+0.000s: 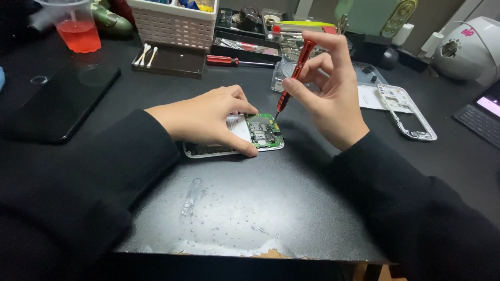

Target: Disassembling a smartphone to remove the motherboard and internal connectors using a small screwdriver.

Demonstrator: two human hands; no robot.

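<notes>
Head view: left hand [205,117] pins opened phone [237,136] on counter [271,198]; right hand [325,91] pinches red screwdriver [294,78], tip at green board [264,130]. Back cover off; board not yet lifted out.

Dim room, black worktable [291,208] with chipped near edge, cluttered at the back: white basket [172,23], cup of red liquid [78,28], white lamp [469,49], dark tablet [60,101] at left.
</notes>
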